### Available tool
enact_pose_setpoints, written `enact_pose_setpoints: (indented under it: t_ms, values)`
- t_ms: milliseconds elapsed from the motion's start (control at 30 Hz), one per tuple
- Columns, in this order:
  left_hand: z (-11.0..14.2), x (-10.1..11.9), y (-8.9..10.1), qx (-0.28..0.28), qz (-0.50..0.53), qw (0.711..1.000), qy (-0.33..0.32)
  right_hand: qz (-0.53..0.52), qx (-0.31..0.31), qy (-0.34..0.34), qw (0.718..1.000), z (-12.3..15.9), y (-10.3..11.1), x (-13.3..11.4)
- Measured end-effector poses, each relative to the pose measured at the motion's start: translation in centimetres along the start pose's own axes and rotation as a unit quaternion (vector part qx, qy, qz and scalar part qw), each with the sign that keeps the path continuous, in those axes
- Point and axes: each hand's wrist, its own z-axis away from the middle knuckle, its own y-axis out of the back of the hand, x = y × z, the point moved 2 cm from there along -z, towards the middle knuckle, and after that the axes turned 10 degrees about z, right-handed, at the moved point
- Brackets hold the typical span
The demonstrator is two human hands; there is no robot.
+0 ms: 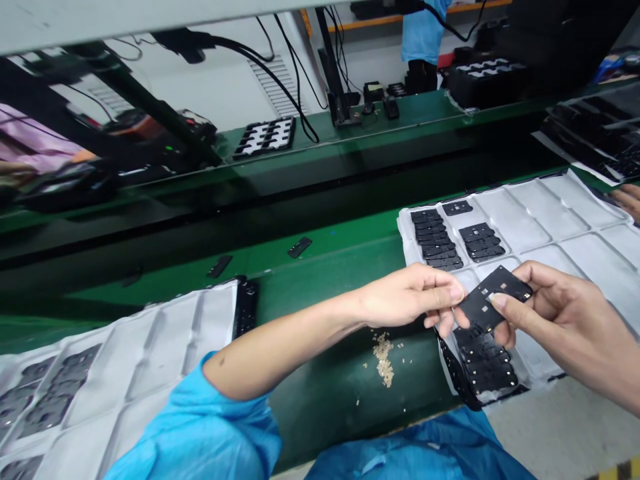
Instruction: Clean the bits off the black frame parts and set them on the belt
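Between my two hands is a thin black plate point(495, 297) with small light squares on its face, held tilted over the near left part of the right tray. My right hand point(555, 307) grips its right end, thumb on the face. At the left corner my left hand point(425, 297) has thumb and fingers closed together; whether it pinches the plate or a tiny piece is too small to tell. Beneath them, the white-lined tray point(545, 207) has similar black plates point(483, 360) stacked in several compartments. A small heap of tiny tan pieces point(383, 360) lies on the green bench below my left wrist.
Another white-lined tray point(165, 340) with black parts stands at the left. Two loose black parts point(300, 247) lie on the green bench point(345, 267). Another person's hand point(627, 200) rests by the right tray's far edge. Cables point(260, 57) hang above the bench.
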Motion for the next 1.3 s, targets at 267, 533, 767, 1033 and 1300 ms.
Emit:
enact_pose_setpoints:
  t_ms: [267, 533, 767, 1033, 1300]
  values:
    - [0.2, 0.4, -0.4, 0.079, 0.002, 0.997, 0.012, 0.027, 0.004, 0.000, 1.000, 0.1, -0.1, 0.0]
    - [0.2, 0.8, -0.7, 0.098, 0.004, 0.995, 0.008, 0.042, 0.011, -0.013, 0.999, 0.2, -0.4, -0.2]
    - [0.0, 0.3, -0.6, 0.117, 0.009, 0.993, 0.006, 0.057, 0.011, -0.010, 0.998, 0.3, -0.5, -0.6]
    - [0.1, 0.6, -0.5, 0.110, -0.008, 0.994, 0.005, 0.047, -0.003, -0.002, 0.999, 0.5, -0.9, -1.0]
    - [0.0, 0.3, -0.4, 0.120, -0.038, 0.992, 0.009, 0.042, -0.011, -0.001, 0.999, 0.4, -1.0, -0.7]
